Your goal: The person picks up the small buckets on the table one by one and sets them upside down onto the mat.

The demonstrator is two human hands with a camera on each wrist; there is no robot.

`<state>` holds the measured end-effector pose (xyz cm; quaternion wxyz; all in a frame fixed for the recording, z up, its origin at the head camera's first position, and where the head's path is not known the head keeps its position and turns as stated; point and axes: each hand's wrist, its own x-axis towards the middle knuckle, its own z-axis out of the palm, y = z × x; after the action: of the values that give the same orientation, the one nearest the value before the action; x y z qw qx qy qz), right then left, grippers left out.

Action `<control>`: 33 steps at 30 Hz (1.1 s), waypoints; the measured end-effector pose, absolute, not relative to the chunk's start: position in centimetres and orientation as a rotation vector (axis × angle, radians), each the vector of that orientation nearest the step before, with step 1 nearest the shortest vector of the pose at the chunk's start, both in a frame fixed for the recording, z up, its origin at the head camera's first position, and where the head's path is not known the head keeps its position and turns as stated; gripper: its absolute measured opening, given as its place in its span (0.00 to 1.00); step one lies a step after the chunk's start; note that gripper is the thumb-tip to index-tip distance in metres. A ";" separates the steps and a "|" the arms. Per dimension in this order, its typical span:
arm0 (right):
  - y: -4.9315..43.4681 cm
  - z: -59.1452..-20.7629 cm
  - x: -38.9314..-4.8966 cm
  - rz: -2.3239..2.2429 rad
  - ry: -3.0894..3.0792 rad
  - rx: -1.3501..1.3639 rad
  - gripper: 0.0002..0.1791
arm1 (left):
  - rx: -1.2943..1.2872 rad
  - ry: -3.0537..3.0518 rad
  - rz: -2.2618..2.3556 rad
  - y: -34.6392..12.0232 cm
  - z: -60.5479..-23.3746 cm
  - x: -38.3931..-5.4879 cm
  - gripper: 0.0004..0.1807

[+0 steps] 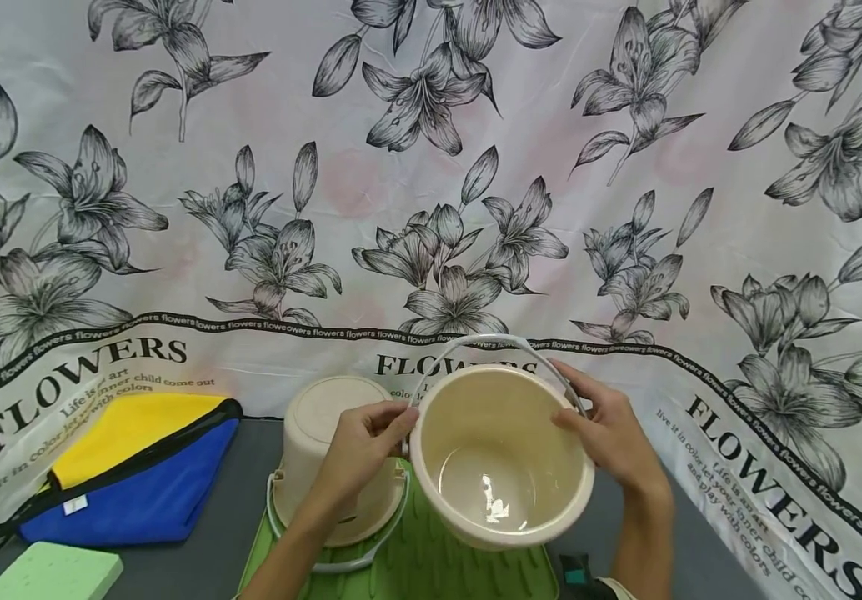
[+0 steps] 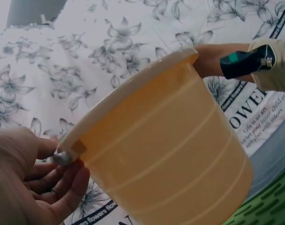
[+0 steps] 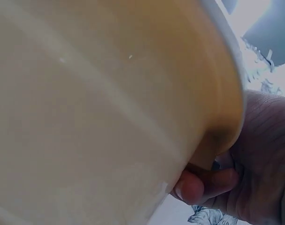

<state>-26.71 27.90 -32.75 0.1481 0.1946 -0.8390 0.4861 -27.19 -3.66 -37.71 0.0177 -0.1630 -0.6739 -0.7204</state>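
Observation:
A cream plastic bucket (image 1: 502, 442) is held up in front of me, its mouth tilted toward the head camera and its shiny inside bare. The thin grey-white handle (image 1: 487, 338) arches above the rim. My left hand (image 1: 359, 442) pinches the handle's lower end beside the left rim, and the left wrist view shows thumb and fingers around that grey end (image 2: 62, 158). On the other side my right hand (image 1: 611, 429) grips the rim, thumb over the inner edge. From below, the right wrist view shows its curled fingers (image 3: 191, 186) under the lug on the bucket wall.
A second cream bucket (image 1: 309, 417) stands upside down behind my left forearm, its handle lying around it on a green ridged mat (image 1: 438, 558). At left lie a blue and yellow cloth bag (image 1: 138, 475) and a light green block (image 1: 52, 573). A flower-printed sheet (image 1: 431, 183) hangs behind the grey table.

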 end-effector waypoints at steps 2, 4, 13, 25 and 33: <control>27.9 -32.8 -26.8 1.359 -2.387 0.620 0.38 | -0.474 -2.114 -2.196 -3.5 -37.6 -27.2 0.17; 27.9 -32.8 -26.8 1.312 -2.357 0.661 0.38 | -0.451 -2.123 -2.167 -3.4 -37.6 -27.2 0.16; 28.2 -33.4 -26.8 1.164 -2.256 0.844 0.40 | -0.613 -2.162 -2.160 -4.0 -37.9 -27.0 0.15; 29.1 -33.4 -26.3 1.053 -2.208 0.899 0.32 | -0.883 -2.093 -1.850 -3.7 -38.0 -26.5 0.07; 29.1 -32.2 -24.7 1.116 -2.156 1.040 0.29 | -0.979 -1.890 -1.409 -3.4 -38.2 -26.8 0.06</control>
<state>-24.75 29.11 -32.23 0.2477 0.3816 -0.7908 0.4095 -26.79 -3.41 -38.15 0.2904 -0.3672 -0.7085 -0.5281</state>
